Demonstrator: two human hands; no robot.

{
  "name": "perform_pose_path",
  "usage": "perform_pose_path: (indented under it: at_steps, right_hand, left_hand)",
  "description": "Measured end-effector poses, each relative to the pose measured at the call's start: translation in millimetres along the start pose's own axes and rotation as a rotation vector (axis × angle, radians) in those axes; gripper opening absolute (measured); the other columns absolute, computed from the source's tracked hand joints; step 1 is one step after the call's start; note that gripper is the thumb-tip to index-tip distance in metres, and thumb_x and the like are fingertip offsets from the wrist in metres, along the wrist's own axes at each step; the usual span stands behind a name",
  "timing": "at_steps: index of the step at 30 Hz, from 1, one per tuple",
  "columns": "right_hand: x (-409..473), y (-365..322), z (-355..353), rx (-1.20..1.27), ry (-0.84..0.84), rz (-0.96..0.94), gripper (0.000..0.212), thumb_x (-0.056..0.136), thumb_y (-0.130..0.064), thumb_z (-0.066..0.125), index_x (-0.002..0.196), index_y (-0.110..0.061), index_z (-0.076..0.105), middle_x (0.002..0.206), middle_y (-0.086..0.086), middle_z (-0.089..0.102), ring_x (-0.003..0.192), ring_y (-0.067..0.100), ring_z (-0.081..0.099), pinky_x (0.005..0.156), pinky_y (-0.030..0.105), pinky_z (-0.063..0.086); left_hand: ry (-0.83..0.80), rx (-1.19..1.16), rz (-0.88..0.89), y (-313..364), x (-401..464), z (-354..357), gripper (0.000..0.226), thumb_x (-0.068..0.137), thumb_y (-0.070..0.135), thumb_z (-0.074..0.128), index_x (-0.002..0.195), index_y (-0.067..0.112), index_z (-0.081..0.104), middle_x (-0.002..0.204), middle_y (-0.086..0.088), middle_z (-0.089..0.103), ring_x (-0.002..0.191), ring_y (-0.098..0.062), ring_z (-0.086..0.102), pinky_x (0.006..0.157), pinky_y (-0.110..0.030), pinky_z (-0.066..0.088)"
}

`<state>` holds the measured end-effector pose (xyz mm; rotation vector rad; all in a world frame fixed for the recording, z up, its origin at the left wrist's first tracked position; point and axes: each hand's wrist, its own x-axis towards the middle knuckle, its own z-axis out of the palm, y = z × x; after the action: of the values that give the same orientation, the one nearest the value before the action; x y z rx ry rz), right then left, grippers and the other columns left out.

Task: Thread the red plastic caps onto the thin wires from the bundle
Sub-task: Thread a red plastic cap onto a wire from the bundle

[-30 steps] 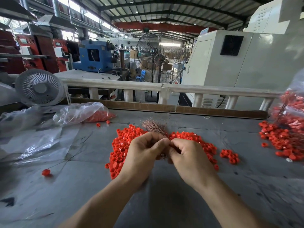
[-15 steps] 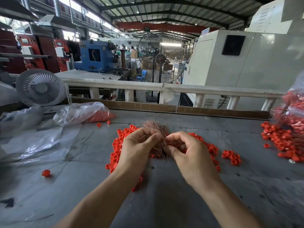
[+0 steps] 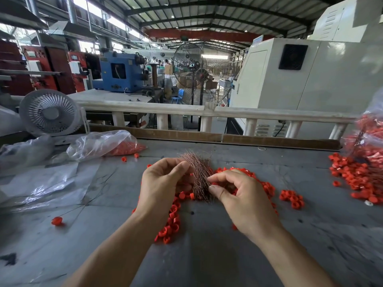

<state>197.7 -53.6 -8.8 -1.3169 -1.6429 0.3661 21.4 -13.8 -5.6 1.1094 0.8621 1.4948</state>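
At frame centre the hands have parted slightly: left hand (image 3: 163,183) now grips the fanned copper-coloured thin-wire bundle (image 3: 200,176) while right hand (image 3: 241,195) pinches at its strands, apparently isolating one wire for the loose red plastic caps (image 3: 267,188).

Factory hall under a steel-trussed roof (image 3: 207,15), daylight through high windows at left. White railing (image 3: 248,112) as landmark: just behind it, a tall black pedestal fan (image 3: 189,65); further behind, left, a blue machine (image 3: 120,73); behind, right, a large white cabinet (image 3: 310,79). In front, left end, a small white fan (image 3: 49,111).
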Motion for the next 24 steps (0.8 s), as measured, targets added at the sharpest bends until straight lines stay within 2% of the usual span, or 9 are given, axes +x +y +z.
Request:
perform_pose_path:
  at_steps: [3,8,12,15,20,24]
  right_hand:
    - [-0.2,1.4,-2.9,-0.016,-0.001,0.012,0.014,0.087,-0.020,0.080,0.096,-0.032,0.078,0.093,-0.014,0.071,0.092,0.000,0.065,0.082,0.014,0.047]
    - [-1.1,-2.3,-1.7,0.012,-0.066,0.044,0.012,0.087,-0.024,0.081,0.096,-0.031,0.078,0.093,-0.013,0.073,0.090,0.001,0.066,0.082,0.016,0.049]
    - [-1.4,-4.0,-4.1,0.034,-0.087,0.048,0.008,0.088,-0.027,0.080,0.095,-0.030,0.078,0.091,-0.016,0.074,0.090,-0.001,0.066,0.080,0.014,0.049]
    - [-0.7,-3.3,-7.8,0.040,-0.101,0.064,0.006,0.089,-0.027,0.079,0.094,-0.031,0.078,0.090,-0.019,0.073,0.090,-0.003,0.066,0.078,0.011,0.048]
    - [-1.7,-3.4,-6.9,0.040,-0.149,0.066,0.005,0.089,-0.030,0.078,0.093,-0.033,0.077,0.093,-0.021,0.072,0.093,-0.005,0.064,0.079,0.007,0.044]
    - [-1.8,-5.0,-3.0,0.064,-0.158,0.082,0.006,0.089,-0.030,0.078,0.093,-0.034,0.077,0.094,-0.019,0.072,0.093,-0.003,0.064,0.079,0.008,0.044]
  left_hand:
    - [0.007,-0.010,0.022,-0.2,2.3,-1.4,0.006,0.092,0.008,0.071,0.089,0.003,0.070,0.088,-0.017,0.076,0.069,-0.022,0.071,0.061,-0.028,0.060]
    - [0.064,0.055,0.080,-3.2,1.7,-0.9,0.009,0.090,0.012,0.075,0.085,0.007,0.070,0.082,-0.016,0.076,0.065,-0.022,0.072,0.058,-0.028,0.059]
    - [0.035,0.005,0.079,-0.7,1.2,0.3,0.011,0.089,0.016,0.074,0.090,0.006,0.070,0.088,-0.019,0.076,0.064,-0.019,0.069,0.057,-0.027,0.058]
    - [0.006,-0.046,0.080,2.1,1.3,-0.7,0.019,0.079,0.024,0.078,0.088,0.009,0.070,0.092,-0.022,0.074,0.067,-0.020,0.068,0.057,-0.026,0.056]
    - [0.029,-0.042,0.095,1.1,2.2,-2.7,0.009,0.072,0.025,0.081,0.074,0.021,0.073,0.078,-0.010,0.073,0.062,-0.017,0.067,0.056,-0.026,0.057]
    - [0.042,-0.020,0.094,1.6,1.1,-5.4,0.009,0.075,0.026,0.079,0.076,0.020,0.073,0.078,-0.008,0.074,0.061,-0.017,0.067,0.056,-0.027,0.058]
